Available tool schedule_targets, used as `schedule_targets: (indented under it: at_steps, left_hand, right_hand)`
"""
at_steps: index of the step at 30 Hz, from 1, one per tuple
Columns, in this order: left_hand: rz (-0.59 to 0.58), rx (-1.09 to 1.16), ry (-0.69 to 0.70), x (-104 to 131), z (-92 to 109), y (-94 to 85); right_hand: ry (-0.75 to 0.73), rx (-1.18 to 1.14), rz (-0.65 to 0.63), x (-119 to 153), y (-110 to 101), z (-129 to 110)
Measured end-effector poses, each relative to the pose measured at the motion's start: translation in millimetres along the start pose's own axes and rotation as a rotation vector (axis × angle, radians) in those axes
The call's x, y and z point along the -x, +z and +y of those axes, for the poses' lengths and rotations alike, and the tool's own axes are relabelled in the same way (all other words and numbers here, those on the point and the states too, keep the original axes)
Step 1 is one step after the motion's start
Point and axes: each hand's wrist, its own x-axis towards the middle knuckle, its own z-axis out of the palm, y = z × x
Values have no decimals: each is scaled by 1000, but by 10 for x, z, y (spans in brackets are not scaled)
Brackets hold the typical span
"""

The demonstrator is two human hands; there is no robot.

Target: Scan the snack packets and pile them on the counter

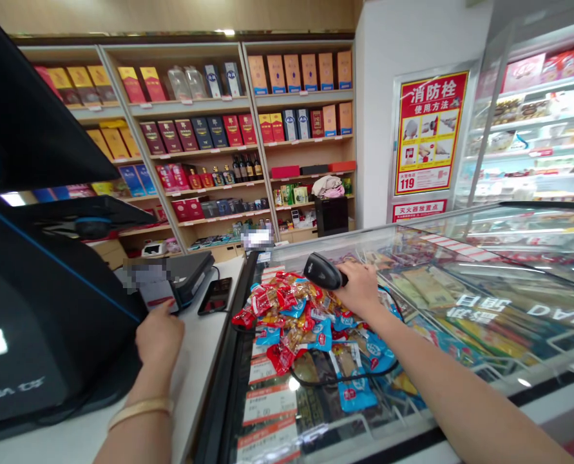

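Note:
My right hand (pixel 357 285) is closed around the handle of a black barcode scanner (pixel 323 271), held over a heap of small snack packets (pixel 291 309) in red, blue and clear wrappers. The heap lies on the glass top of a display freezer (pixel 465 348). A black cable (pixel 349 379) loops around the near side of the packets. My left hand (pixel 160 332), with a bangle at its wrist, is at the counter on the left. Its fingers look closed on a white card with a red band (pixel 157 299), partly blurred out; some fingers are hidden.
A black monitor stand (pixel 49 322) fills the left side of the white counter (pixel 209 361). A black printer-like box (pixel 192 277) and a phone (pixel 216 295) lie on it. Price labels (pixel 270 405) show under the glass. Shelves of boxed bottles (pixel 185 135) stand behind.

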Motion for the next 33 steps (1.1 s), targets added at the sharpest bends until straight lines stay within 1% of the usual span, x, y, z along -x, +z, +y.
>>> schedule_targets:
  at_steps: [2,3,4,5,7,9,11,12,13,14,15,16,17,18,19,22,24,26,28,29,31,33]
  left_hand:
    - [102,-18,42,61,152,122]
    - [128,53,37,105,236,203]
    - [133,182,12,153,320,292]
    - [122,344,-40,201,401,382]
    - [60,674,-228,289,540,537]
    - [-58,905,-504,349,641,635]
    - [-185,1002,-804,379,710,667]
    - [-233,1019,-931,388,737,664]
    - [-279,1025,-1031,396,763,653]
    - [-325,1023,-1101,406,789,636]
    - [-374,1016,-1143,418,817,616]
    - [-424,1005,-1151,434,844,596]
    - [-465,989,-1120,455,871,577]
    - [-489,965,-1052,478,894,560]
    - [-492,936,-955,504,912,547]
    - [-454,828,-624,586,925,534]
    - [-457,780,-471,635,907,543]
    - [-473,758,-359,676,884,558]
    - [-480,745,-292,707,867,572]
    - [-489,735,-284,717,861,576]
    - [-539,707,-313,728,853,578]
    - [-613,674,-346,727,845,577]
  right_hand:
    - [2,-19,22,3,10,0]
    - [2,-30,35,5,17,2]
    - [-1,-41,47,6,25,7]
    - [-4,-49,60,6,31,12]
    - [-15,-60,83,5,40,21]
    - [-26,-66,102,1,40,24]
    - [-27,-71,113,-5,33,22]
    - [-25,-72,114,-7,28,20]
    - [-23,-73,110,-9,23,18]
    - [-22,-74,101,-11,19,16]
    - [-22,-74,91,-12,16,15]
    - [-22,-75,80,-13,14,15]
    - [-23,-76,69,-14,12,15]
    - [-24,-76,60,-15,11,14]
    - [-23,-76,54,-16,9,14]
    - [-13,-74,47,-18,2,11]
    - [-15,-69,42,-18,-6,8]
    - [-37,-68,36,-19,-14,4]
    - [-80,-77,38,-19,-23,-2]
    - [-104,-83,44,-19,-28,-7]
    - [-152,-91,63,-18,-42,-24]
    - [-195,-88,77,-15,-65,-54]
